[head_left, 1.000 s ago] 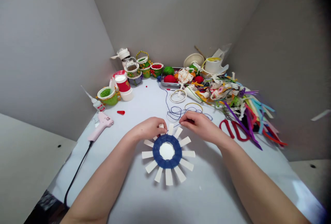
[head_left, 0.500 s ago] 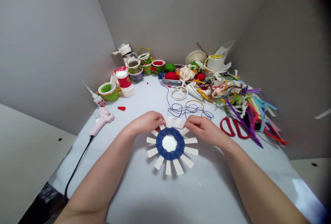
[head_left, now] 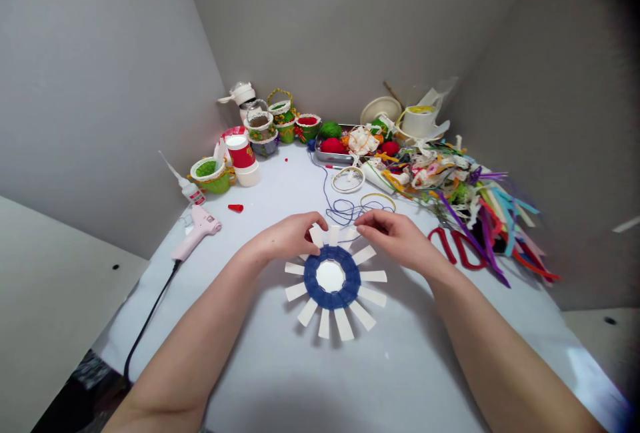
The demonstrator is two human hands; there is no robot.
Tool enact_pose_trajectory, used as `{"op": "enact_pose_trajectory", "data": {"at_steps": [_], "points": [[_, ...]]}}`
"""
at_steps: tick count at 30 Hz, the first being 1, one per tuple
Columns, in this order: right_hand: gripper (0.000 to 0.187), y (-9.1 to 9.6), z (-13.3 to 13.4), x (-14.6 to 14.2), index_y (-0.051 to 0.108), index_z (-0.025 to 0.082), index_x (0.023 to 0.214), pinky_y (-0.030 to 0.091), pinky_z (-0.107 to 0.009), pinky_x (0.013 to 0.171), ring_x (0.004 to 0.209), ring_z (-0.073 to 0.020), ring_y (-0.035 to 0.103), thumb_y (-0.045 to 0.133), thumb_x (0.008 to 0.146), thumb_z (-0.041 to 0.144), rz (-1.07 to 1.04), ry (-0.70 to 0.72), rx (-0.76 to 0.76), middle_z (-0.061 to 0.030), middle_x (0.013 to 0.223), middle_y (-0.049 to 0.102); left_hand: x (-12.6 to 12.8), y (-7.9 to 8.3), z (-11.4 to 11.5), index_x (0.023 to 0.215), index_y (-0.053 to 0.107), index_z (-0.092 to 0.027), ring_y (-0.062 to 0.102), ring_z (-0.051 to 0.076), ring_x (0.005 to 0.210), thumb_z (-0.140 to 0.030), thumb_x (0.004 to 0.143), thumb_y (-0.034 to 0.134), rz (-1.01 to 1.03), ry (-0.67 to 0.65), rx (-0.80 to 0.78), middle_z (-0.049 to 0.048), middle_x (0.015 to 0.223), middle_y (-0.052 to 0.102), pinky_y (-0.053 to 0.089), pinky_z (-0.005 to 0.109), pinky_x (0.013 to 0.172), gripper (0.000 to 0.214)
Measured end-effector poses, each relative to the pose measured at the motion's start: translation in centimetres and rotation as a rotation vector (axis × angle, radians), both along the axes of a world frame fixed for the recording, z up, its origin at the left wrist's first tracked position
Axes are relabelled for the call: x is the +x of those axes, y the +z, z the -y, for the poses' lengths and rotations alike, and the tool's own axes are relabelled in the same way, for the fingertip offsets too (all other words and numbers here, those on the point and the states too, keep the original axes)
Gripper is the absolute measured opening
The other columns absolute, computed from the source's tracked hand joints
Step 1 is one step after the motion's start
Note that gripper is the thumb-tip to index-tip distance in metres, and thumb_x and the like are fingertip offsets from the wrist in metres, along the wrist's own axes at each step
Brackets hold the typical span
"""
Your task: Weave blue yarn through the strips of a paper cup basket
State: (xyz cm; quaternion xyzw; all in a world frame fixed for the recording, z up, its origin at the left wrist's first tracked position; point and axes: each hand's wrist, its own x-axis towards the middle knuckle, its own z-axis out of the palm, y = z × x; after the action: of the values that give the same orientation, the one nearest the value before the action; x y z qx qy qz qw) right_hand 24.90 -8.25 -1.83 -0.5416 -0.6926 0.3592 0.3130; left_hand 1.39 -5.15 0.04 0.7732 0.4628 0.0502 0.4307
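Now our left hand [head_left: 287, 237] pinches one white paper strip [head_left: 316, 237] of the blue-wrapped ring [head_left: 332, 298]; our right hand [head_left: 395, 233] has moved slightly away, fingers together, and we cannot tell if they hold anything.

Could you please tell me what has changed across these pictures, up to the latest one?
The right hand has drawn back from the strips, up toward the blue thread. The left hand has taken a top strip and lifted it. The blue-wrapped disc and the scissors stayed where they were.

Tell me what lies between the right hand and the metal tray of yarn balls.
In the head view, loops of blue cord and a small white hoop lie between the right hand and the metal tray.
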Motion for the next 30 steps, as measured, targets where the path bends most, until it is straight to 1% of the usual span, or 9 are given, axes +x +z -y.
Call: {"op": "enact_pose_trajectory", "data": {"at_steps": [4, 7, 10, 14, 17, 21, 23, 26, 30], "points": [[0.023, 0.8, -2.1, -0.7, 0.065, 0.017, 0.087, 0.040, -0.025, 0.060, 0.065, -0.0138, 0.052, 0.055, 0.082, 0.037, 0.041, 0.019, 0.056, -0.0018, 0.073, 0.062, 0.3, 0.0, 0.3, 0.117, 0.049, -0.021, 0.062, 0.016, 0.072, -0.021, 0.068, 0.061, 0.049, -0.074, -0.049, 0.0022, 0.089, 0.069, 0.047, 0.025, 0.064, 0.051], [0.021, 2.1, -3.2, -1.1, 0.065, 0.018, 0.086, 0.039, -0.025, 0.059, 0.065, -0.0136, 0.052, 0.056, 0.081, 0.036, 0.094, 0.050, 0.101, -0.0017, 0.073, 0.063, 0.5, -0.1, 0.4, 0.115, 0.050, -0.021, 0.062, 0.016, 0.076, -0.018, 0.066, 0.061, 0.046, -0.080, 0.010, 0.0031, 0.094, 0.069, 0.047, 0.024, 0.066, 0.051], [0.022, 3.8, -3.1, -1.2, 0.064, 0.019, 0.090, 0.036, -0.024, 0.055, 0.060, -0.0126, 0.051, 0.057, 0.082, 0.039, 0.146, 0.100, 0.138, 0.0000, 0.069, 0.061, 0.6, -0.2, 0.4, 0.113, 0.051, -0.021, 0.061, 0.016, 0.071, -0.019, 0.067, 0.059, 0.013, -0.052, 0.028, 0.0015, 0.085, 0.068, 0.046, 0.024, 0.062, 0.047], [0.022, 5.3, -2.3, -1.1, 0.064, 0.023, 0.097, 0.037, -0.025, 0.058, 0.064, -0.0134, 0.054, 0.061, 0.080, 0.037, 0.292, 0.168, 0.204, 0.0002, 0.074, 0.063, 0.5, 0.2, 0.4, 0.112, 0.052, -0.021, 0.060, 0.015, 0.068, -0.018, 0.067, 0.057, 0.002, -0.059, 0.014, -0.0001, 0.077, 0.065, 0.044, 0.023, 0.060, 0.045], [0.022, 5.0, -2.3, -1.3, 0.067, 0.022, 0.089, 0.034, -0.026, 0.057, 0.064, -0.0148, 0.054, 0.060, 0.080, 0.041, 0.426, 0.159, 0.247, -0.0017, 0.073, 0.065, 0.5, 0.4, 0.6, 0.112, 0.052, -0.020, 0.057, 0.014, 0.065, -0.020, 0.068, 0.057, 0.019, -0.054, -0.006, -0.0013, 0.074, 0.063, 0.043, 0.023, 0.058, 0.044], [0.038, 3.9, -2.7, -1.3, 0.067, 0.020, 0.069, 0.030, -0.027, 0.053, 0.056, -0.0141, 0.050, 0.054, 0.082, 0.053, 0.514, 0.235, 0.177, -0.0025, 0.061, 0.063, 0.5, 0.4, 0.5, 0.110, 0.051, -0.018, 0.053, 0.011, 0.059, -0.025, 0.074, 0.053, 0.064, -0.050, -0.077, -0.0035, 0.067, 0.059, 0.040, 0.021, 0.054, 0.037], [0.042, 3.6, -2.9, -1.1, 0.067, 0.021, 0.065, 0.030, -0.027, 0.052, 0.055, -0.0138, 0.049, 0.053, 0.082, 0.057, 0.515, 0.252, 0.162, -0.0018, 0.058, 0.061, 0.6, 0.3, 0.5, 0.109, 0.051, -0.018, 0.057, 0.012, 0.064, -0.026, 0.077, 0.051, 0.079, -0.035, -0.125, -0.0013, 0.072, 0.064, 0.041, 0.022, 0.056, 0.034], [0.032, 3.3, -3.2, -0.9, 0.068, 0.022, 0.068, 0.030, -0.026, 0.053, 0.057, -0.0141, 0.050, 0.060, 0.079, 0.051, 0.513, 0.251, 0.168, -0.0009, 0.060, 0.062, 0.5, 0.3, 0.4, 0.110, 0.051, -0.019, 0.061, 0.014, 0.074, -0.029, 0.080, 0.050, 0.092, -0.004, -0.182, 0.0034, 0.087, 0.070, 0.045, 0.024, 0.063, 0.032], [0.017, 3.2, -3.6, -1.1, 0.067, 0.022, 0.069, 0.031, -0.025, 0.054, 0.060, -0.0139, 0.051, 0.063, 0.078, 0.035, 0.495, 0.274, 0.185, -0.0001, 0.064, 0.063, 0.2, 0.2, 0.2, 0.113, 0.049, -0.018, 0.063, 0.015, 0.077, -0.029, 0.078, 0.054, 0.133, -0.010, -0.218, 0.0053, 0.092, 0.070, 0.047, 0.026, 0.067, 0.037]]}}
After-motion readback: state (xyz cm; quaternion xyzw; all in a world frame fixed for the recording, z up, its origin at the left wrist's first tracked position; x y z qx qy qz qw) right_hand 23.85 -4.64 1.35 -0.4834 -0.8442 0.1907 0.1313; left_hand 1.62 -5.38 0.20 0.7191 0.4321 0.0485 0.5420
